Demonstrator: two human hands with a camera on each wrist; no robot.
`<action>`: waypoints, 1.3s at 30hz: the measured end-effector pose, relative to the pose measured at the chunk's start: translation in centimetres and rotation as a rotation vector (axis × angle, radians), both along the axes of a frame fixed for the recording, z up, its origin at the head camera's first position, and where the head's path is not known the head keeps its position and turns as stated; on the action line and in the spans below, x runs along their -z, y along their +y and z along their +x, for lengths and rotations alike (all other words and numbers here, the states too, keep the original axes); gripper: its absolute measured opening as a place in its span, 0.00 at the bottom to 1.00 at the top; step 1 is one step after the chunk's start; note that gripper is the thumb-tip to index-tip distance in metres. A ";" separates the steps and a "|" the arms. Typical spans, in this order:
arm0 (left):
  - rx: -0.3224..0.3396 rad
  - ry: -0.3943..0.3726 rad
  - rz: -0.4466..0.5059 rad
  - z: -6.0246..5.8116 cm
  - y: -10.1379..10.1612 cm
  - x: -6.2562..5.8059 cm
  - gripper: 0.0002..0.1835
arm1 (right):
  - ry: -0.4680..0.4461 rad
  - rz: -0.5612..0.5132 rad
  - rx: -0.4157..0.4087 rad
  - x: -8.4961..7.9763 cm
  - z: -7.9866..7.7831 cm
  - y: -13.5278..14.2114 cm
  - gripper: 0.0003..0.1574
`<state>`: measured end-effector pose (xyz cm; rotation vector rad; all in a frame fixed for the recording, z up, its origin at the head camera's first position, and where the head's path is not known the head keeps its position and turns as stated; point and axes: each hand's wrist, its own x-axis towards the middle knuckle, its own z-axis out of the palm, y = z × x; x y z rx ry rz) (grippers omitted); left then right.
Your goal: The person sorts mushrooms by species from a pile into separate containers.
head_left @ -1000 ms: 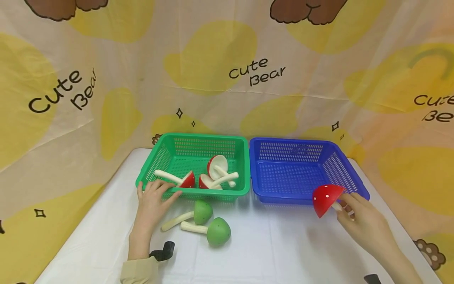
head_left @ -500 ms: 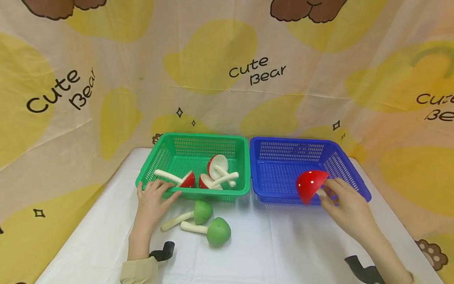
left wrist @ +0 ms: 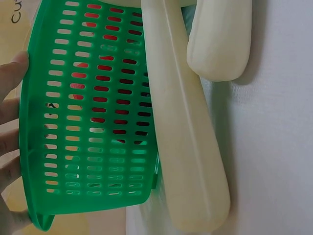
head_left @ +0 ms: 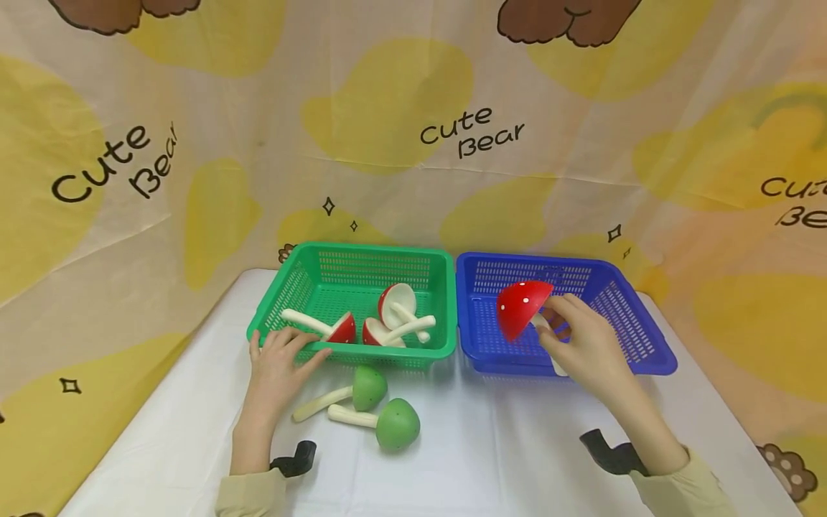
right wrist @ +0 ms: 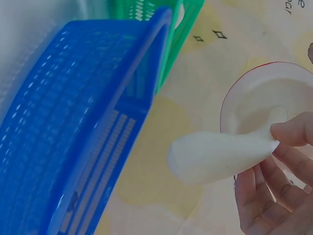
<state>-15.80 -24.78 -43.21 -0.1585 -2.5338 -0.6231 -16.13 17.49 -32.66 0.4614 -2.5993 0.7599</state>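
My right hand [head_left: 584, 345] pinches the white stem [right wrist: 215, 156] of a toy mushroom with a white-dotted red cap [head_left: 525, 305], held up over the blue basket [head_left: 472, 345]. In the right wrist view the cap's pale underside [right wrist: 254, 103] faces the camera. My left hand [head_left: 278, 366] grips the front rim of the green basket [head_left: 381, 350], fingers bent over the edge. Inside that basket lie several red-capped mushrooms [head_left: 342, 329]. Two green-capped mushrooms [head_left: 370, 388] [head_left: 398, 425] rest on the table in front of it, their stems [left wrist: 186, 122] large in the left wrist view.
Both baskets stand side by side at the back of a table with a white cloth [head_left: 465, 467]. Behind them hangs a printed curtain [head_left: 388, 108] with yellow patches and lettering. A black wrist mount [head_left: 297, 459] sticks out beside the left forearm, another [head_left: 610, 454] by the right.
My right hand has carried the red-capped mushroom leftward and upward, from the blue basket's front right corner to above its inside. My left hand stays at the green rim.
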 end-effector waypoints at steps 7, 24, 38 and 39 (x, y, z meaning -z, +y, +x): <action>0.005 0.006 0.008 -0.2 -0.1 0.0 0.17 | -0.068 -0.030 -0.062 -0.6 -2.1 -2.4 0.15; 0.003 0.034 -0.002 -0.2 -0.3 0.0 0.16 | -0.176 -0.149 -0.219 -1.2 -6.0 -8.2 0.18; 0.000 0.021 0.005 -0.1 0.0 0.0 0.16 | -0.294 -0.172 -0.317 -1.4 -9.3 -14.5 0.15; -0.001 0.022 0.006 -0.1 0.0 0.0 0.16 | -0.300 -0.173 -0.326 -1.4 -9.6 -14.9 0.15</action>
